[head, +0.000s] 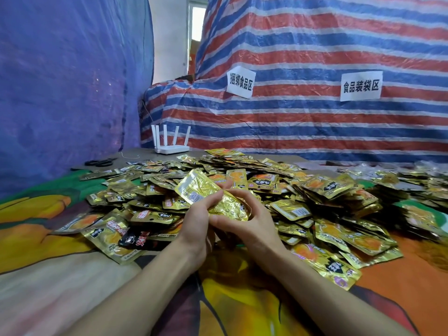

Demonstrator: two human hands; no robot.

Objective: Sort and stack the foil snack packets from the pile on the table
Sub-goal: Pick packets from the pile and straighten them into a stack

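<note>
A wide pile of gold foil snack packets (278, 187) covers the middle and right of the table. Both hands meet in front of it around a small stack of gold packets (208, 192), lifted above the pile and tilted up to the left. My left hand (197, 223) grips the stack from the left with curled fingers. My right hand (252, 220) curls round its lower right end. The lower packets of the stack are hidden by my fingers. One black packet (137, 240) lies at the pile's near left edge.
A colourful printed cloth (36, 229) covers the table. A white router with several antennas (171, 141) stands at the back, black scissors (99, 162) to its left. Striped tarpaulin with two paper signs (361, 86) rises behind; a blue sheet (60, 81) hangs left.
</note>
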